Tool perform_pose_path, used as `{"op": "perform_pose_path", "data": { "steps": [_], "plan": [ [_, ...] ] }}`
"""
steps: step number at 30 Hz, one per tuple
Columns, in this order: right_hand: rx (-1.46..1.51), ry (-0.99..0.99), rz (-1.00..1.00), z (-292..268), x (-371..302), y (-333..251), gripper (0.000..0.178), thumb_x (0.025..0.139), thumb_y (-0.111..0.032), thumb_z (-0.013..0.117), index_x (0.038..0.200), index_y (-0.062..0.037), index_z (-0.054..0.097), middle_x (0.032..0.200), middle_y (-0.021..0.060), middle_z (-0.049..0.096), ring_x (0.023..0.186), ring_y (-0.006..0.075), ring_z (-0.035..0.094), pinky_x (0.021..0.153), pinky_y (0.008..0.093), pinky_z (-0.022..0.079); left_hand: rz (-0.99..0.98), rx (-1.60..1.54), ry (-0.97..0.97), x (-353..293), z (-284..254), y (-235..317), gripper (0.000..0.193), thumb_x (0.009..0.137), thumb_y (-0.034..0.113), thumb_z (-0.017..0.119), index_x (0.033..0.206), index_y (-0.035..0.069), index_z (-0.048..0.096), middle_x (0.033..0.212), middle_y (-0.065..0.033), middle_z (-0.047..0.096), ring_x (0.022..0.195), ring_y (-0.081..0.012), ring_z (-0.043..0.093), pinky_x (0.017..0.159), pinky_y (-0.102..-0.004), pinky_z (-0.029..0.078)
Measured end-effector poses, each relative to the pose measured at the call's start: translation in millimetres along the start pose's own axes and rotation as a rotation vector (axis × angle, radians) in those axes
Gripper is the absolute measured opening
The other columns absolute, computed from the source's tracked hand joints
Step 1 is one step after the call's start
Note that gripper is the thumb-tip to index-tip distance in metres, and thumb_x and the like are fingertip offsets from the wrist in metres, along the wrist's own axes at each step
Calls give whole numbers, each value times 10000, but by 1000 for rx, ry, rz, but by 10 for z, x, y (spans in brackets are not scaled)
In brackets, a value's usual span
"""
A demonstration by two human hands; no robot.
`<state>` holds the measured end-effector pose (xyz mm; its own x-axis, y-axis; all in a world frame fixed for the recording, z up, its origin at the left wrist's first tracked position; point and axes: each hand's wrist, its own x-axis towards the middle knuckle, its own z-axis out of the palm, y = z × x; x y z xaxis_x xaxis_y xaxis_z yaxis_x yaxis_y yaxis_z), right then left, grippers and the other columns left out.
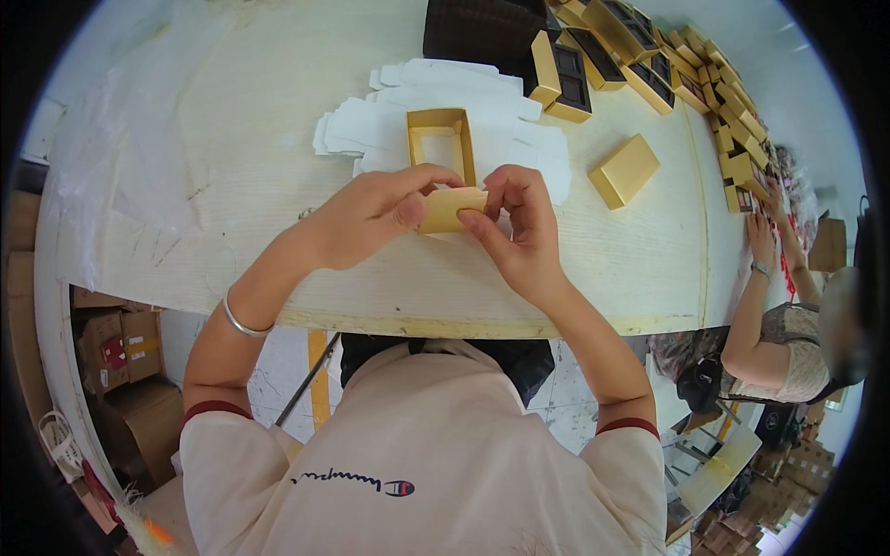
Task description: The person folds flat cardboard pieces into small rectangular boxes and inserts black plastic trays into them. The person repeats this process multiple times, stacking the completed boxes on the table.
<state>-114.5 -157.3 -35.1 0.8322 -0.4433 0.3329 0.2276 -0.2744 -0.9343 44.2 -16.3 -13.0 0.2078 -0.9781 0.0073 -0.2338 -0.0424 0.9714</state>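
Both my hands are closed on the near end of an open gold cardboard box (pixel 468 139) in the middle of the table. My left hand (pixel 371 211) has its thumb against the gold end panel and its fingers over the box's near edge. At the panel's right side, my right hand (pixel 521 222) pinches the gold cardboard between thumb and curled fingers. Under and behind the box lies a loose stack of flat white cardboard blanks (pixel 362 130). My fingers hide part of the near end.
A closed gold box (pixel 625 171) lies to the right. Gold boxes with black inserts (pixel 573 79) stand at the back beside a dark brown container (pixel 482 32). More gold boxes (pixel 737 107) are piled far right, near another person's hands (pixel 762 239). Clear plastic film (pixel 116 157) covers the left side.
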Motion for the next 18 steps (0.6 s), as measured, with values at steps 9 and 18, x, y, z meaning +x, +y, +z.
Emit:
{"op": "perform_pose_path", "data": {
  "steps": [9, 18],
  "plan": [
    [-1011, -99, -596, 4, -8, -117, 231, 715, -90, 683, 926, -69, 588, 941, 64, 515, 725, 196, 494, 655, 296, 386, 224, 490, 361, -121, 360, -16, 177, 843, 66, 653, 990, 25, 563, 1079, -96, 571, 725, -216, 594, 606, -310, 475],
    [-877, -638, -111, -86, 322, -266, 79, 800, -76, 649, 877, -55, 651, 823, 93, 563, 724, 221, 555, 666, 309, 371, 170, 695, 238, -75, 333, 1, 120, 791, 92, 685, 867, 22, 624, 786, -87, 574, 717, -281, 574, 600, -373, 456]
  ]
}}
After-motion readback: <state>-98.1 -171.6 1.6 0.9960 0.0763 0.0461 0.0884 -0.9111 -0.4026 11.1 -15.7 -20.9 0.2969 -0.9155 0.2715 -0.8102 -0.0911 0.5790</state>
